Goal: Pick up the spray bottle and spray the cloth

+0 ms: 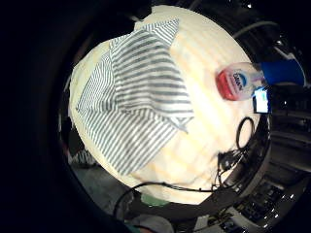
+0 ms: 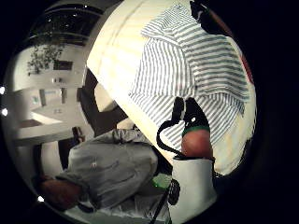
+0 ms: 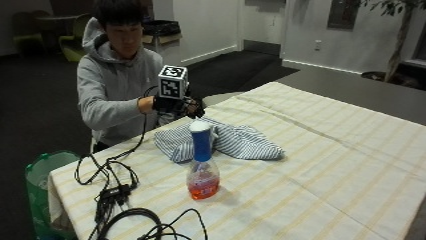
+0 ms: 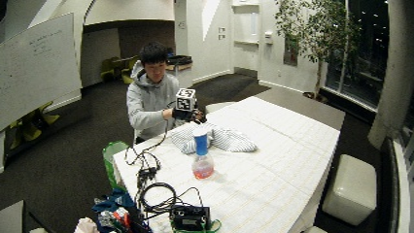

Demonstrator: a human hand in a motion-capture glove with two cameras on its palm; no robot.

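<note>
A spray bottle [image 3: 203, 170] with a blue head and orange-red liquid stands upright on the striped tablecloth [image 3: 333, 165], in front of the person. Behind it lies a crumpled blue-and-white striped cloth [image 3: 233, 140]. My gloved right hand [image 3: 174, 105] hovers above the cloth's far edge, near the person's chest, with fingers relaxed and nothing in them. It is well apart from the bottle. The little finger side palm view looks down on the cloth [image 1: 131, 97] with the bottle [image 1: 240, 80] off beside it. The thumb side palm view shows the cloth [image 2: 196, 79] below the palm.
Black cables [image 3: 113, 195] trail from the hand across the table's near-left corner, ending in a coil [image 3: 133, 220]. A green bin [image 3: 40, 175] stands on the floor beside that corner. A black device [image 4: 189, 217] sits at the table's near end.
</note>
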